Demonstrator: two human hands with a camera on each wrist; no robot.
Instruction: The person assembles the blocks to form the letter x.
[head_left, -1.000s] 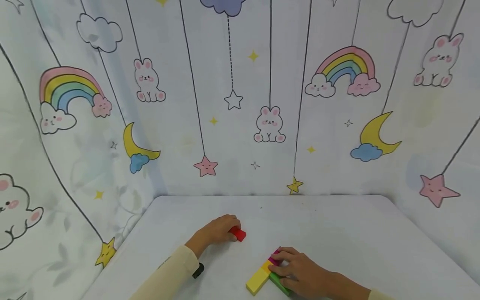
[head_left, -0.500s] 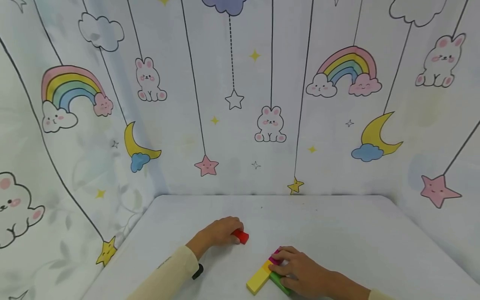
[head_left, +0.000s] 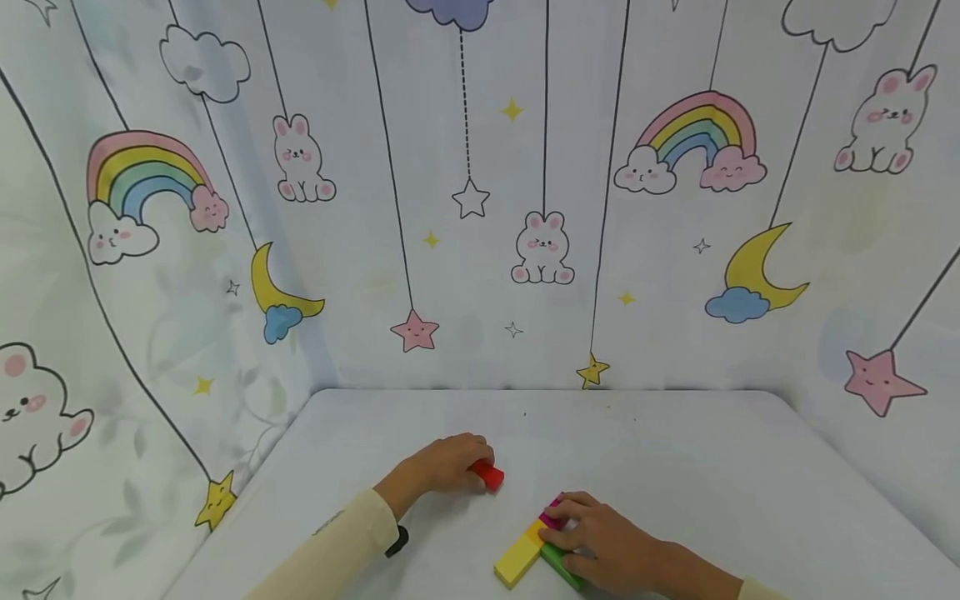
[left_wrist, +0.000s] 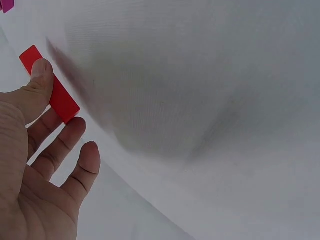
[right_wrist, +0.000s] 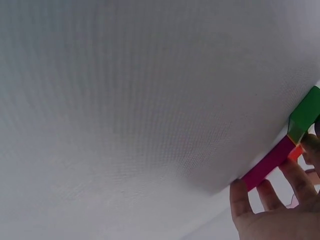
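Observation:
My left hand (head_left: 448, 465) pinches a red block (head_left: 490, 477) by one end, left of the other blocks. In the left wrist view the thumb lies across that red block (left_wrist: 64, 100), with fingertips at its far side and the last fingers spread. My right hand (head_left: 611, 542) holds a magenta block (head_left: 550, 523), its bent fingers over it. Below that block, an orange block (head_left: 534, 532) and a yellow block (head_left: 516, 564) continue in a slanting row. A green block (head_left: 557, 565) branches off the row, partly under the right hand. Fingertips line the magenta block (right_wrist: 267, 165) in the right wrist view.
The blocks lie on a white tabletop (head_left: 675, 467). Behind it and along the sides hangs a white cloth (head_left: 360, 275) printed with rabbits, rainbows, moons and stars. A dark band (head_left: 397, 542) shows at the left wrist.
My left hand has shifted slightly right and nearer to me with the red block, closer to the row. The right hand and its blocks have stayed nearly still.

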